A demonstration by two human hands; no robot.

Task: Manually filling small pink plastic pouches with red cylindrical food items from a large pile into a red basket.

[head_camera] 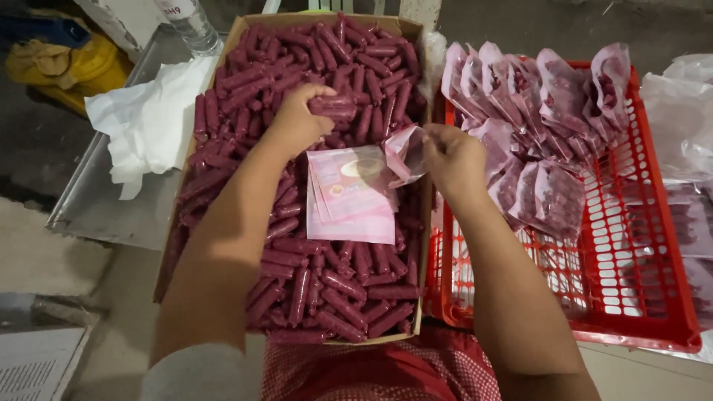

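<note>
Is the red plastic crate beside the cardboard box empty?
No: the red plastic crate holds a heap of filled pink packets at its far end, right of the cardboard box.

a metal table [96, 212] carries the things. on its left part lies a crumpled white paper [148, 122], and a clear plastic bottle [187, 24] stands at the far edge. an open cardboard box [416, 256] full of dark red sausages [327, 286] sits in the middle, touching the paper. just beside it on the right is a red plastic crate [653, 297] with filled pink bags [546, 197].
</note>
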